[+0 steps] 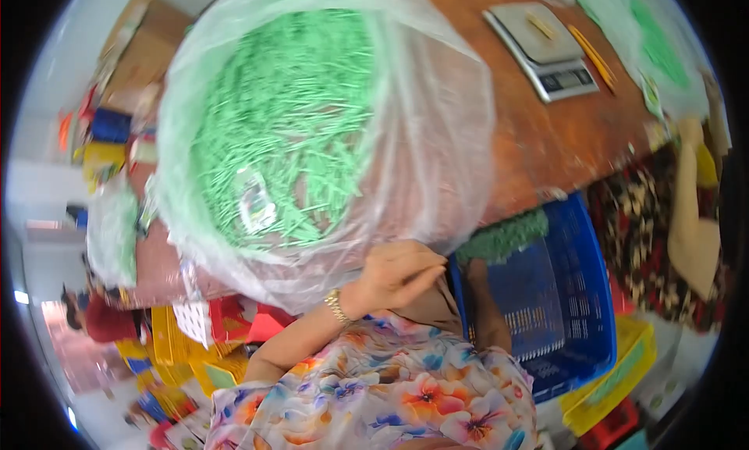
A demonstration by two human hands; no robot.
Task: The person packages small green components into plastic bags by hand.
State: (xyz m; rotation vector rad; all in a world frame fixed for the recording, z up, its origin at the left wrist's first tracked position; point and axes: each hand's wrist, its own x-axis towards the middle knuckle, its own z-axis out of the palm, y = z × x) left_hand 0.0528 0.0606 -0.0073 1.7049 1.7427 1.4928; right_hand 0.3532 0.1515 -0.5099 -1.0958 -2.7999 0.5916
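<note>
My left hand (401, 274), with a gold-coloured watch (336, 307) at the wrist, is at the near edge of a large translucent plastic bag (433, 151). Its fingers are loosely curled; whether they pinch the film cannot be told. Many thin green sticks (292, 99) lie inside the bag's wide mouth, with a small clear packet (256, 201) on them. My right arm reaches down into a blue plastic basket (597, 309). The right hand (477, 268) is at a heap of small dark green pieces (509, 236), shaded and partly hidden, so its grip is unclear.
A digital scale (541, 52) stands on the brown table (538, 151), with a small yellowish piece on its plate and orange pencil-like sticks (594, 58) beside it. Another bag (661, 46) of green material lies at right. Yellow crates (169, 339) stand lower left; a person (105, 318) is beyond.
</note>
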